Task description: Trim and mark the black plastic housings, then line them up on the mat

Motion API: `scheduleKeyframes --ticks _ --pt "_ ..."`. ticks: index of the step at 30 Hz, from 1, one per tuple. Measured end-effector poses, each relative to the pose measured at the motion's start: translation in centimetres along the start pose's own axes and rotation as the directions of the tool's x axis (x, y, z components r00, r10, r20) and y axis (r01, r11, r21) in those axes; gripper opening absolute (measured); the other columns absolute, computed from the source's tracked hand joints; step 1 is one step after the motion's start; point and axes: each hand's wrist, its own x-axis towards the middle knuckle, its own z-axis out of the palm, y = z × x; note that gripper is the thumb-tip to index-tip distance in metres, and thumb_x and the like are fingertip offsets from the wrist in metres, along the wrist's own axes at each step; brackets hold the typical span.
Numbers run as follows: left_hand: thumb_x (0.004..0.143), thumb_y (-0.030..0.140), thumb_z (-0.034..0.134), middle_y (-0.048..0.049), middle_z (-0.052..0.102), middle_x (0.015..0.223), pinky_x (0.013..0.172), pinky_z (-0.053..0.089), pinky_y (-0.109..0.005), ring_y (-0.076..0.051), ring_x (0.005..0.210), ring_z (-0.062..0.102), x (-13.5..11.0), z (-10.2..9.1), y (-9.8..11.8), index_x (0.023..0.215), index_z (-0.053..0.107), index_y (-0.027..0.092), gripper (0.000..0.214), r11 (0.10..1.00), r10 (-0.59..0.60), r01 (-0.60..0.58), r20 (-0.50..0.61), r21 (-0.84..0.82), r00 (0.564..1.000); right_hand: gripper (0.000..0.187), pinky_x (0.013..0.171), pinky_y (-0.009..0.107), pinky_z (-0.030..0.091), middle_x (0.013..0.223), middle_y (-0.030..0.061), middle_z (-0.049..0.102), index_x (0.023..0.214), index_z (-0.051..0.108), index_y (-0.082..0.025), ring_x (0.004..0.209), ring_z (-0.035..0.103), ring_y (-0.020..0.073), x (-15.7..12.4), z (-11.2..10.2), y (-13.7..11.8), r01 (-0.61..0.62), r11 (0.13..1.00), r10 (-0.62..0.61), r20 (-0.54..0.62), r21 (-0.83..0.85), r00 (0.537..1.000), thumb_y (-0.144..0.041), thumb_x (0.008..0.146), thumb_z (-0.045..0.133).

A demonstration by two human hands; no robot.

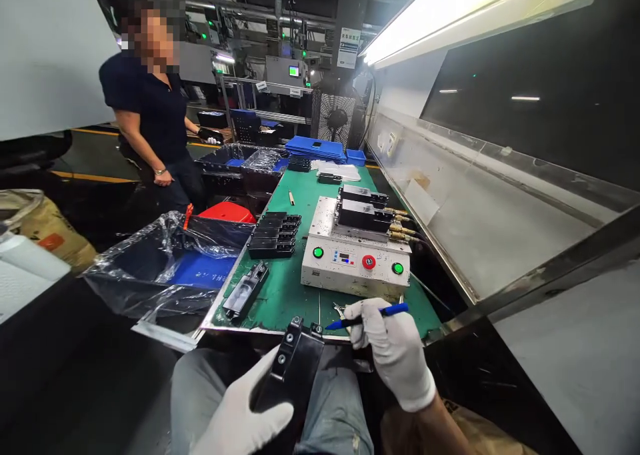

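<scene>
The left fingers (256, 380), partly open, grip a black plastic housing (300, 375); the right fingers (373, 322) pinch closely a blue pen (395, 310).

From the wearer's head, the camera looks forward and down, close above the left hand (240, 408) and right hand (395, 352) at bottom center, its wide view running up the table (284, 292) toward a fan (334, 116) at upper center.

Left hand (234, 412) partly out of frame
</scene>
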Motion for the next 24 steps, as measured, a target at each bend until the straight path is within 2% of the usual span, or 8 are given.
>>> scheduleKeyframes --ticks 3,6,8,11,15,20,22,24 --pt "0.058 0.044 0.087 -0.0094 0.076 0.13 0.119 0.047 -0.052 -0.04 0.127 0.065 -0.4 0.1 0.6 0.136 0.067 0.02 0.084 0.999 -0.032 0.033 0.012 -0.031 0.999 0.056 0.047 0.022 0.054 0.057 0.0011 0.066 0.087 0.073 -0.018 0.047 0.063 0.0128 0.0 0.2 2.3 -0.037 0.999 0.036 0.027 0.015 0.999 -0.065 0.102 0.047" --pt "0.061 0.043 0.085 -0.0093 0.076 0.13 0.12 0.045 -0.052 -0.041 0.13 0.063 -0.9 0.0 0.8 0.138 0.066 0.02 0.083 0.998 -0.022 0.025 0.044 -0.055 0.999 0.047 0.052 0.022 0.054 0.061 0.0016 0.068 0.09 0.074 -0.018 0.051 0.065 0.013 0.1 0.0 3.8 -0.026 0.999 0.026 -0.007 -0.018 1.0 -0.056 0.104 0.049" --pt "0.063 0.043 0.083 -0.0077 0.07 0.139 0.125 0.04 -0.049 -0.038 0.138 0.057 -0.9 -0.2 0.3 0.139 0.064 0.022 0.081 0.999 0.001 0.001 0.067 -0.034 0.998 0.046 0.055 0.022 0.056 0.059 0.0009 0.067 0.088 0.074 -0.018 0.051 0.065 0.0128 0.1 -0.2 3.5 -0.009 1.0 0.009 -0.037 -0.012 0.999 -0.055 0.104 0.051" --pt "0.068 0.041 0.079 -0.0034 0.061 0.151 0.128 0.034 -0.042 -0.031 0.149 0.045 -0.5 -0.4 -0.9 0.147 0.056 0.026 0.085 0.999 -0.018 0.011 0.132 0.052 0.991 0.048 0.054 0.022 0.056 0.06 0.001 0.068 0.083 0.075 -0.019 0.051 0.065 0.0126 0.1 -0.2 1.8 0.008 0.998 -0.004 -0.06 0.066 0.998 -0.059 0.101 0.055" --pt "0.073 0.037 0.074 -0.001 0.054 0.158 0.128 0.034 -0.037 -0.027 0.152 0.042 -0.2 -0.2 -1.2 0.155 0.044 0.026 0.088 0.992 -0.049 0.023 0.203 0.128 0.978 0.051 0.054 0.021 0.055 0.067 0.0034 0.072 0.082 0.074 -0.018 0.054 0.067 0.0124 0.3 0.6 0.2 0.027 0.991 -0.026 -0.014 0.133 1.0 -0.062 0.1 0.054" --pt "0.071 0.026 0.069 -0.0033 0.054 0.157 0.116 0.05 -0.036 -0.032 0.148 0.047 -0.5 0.8 0.3 0.155 0.044 0.021 0.088 0.989 -0.067 0.038 0.204 0.143 0.977 0.046 0.056 0.02 0.055 0.066 0.0027 0.07 0.088 0.075 -0.018 0.058 0.067 0.0123 0.8 1.2 1.9 0.025 0.993 -0.034 0.071 0.118 0.997 -0.056 0.103 0.053" --pt "0.069 0.023 0.068 -0.0036 0.057 0.155 0.11 0.054 -0.038 -0.035 0.147 0.048 -0.6 1.1 0.7 0.154 0.046 0.021 0.088 0.992 -0.062 0.037 0.21 0.119 0.976 0.042 0.059 0.021 0.056 0.07 0.0032 0.072 0.091 0.076 -0.018 0.061 0.069 0.0127 1.0 1.2 2.8 0.044 0.996 -0.05 0.074 0.079 0.996 -0.051 0.104 0.054" --pt "0.069 0.019 0.065 -0.0048 0.057 0.155 0.111 0.054 -0.038 -0.035 0.145 0.05 -0.7 1.3 0.8 0.154 0.045 0.019 0.088 0.993 -0.058 0.036 0.2 0.108 0.978 0.037 0.062 0.02 0.057 0.073 0.0031 0.074 0.092 0.076 -0.019 0.062 0.069 0.0119 1.1 1.1 3.2 0.064 0.995 -0.068 0.05 0.071 0.996 -0.047 0.104 0.055"
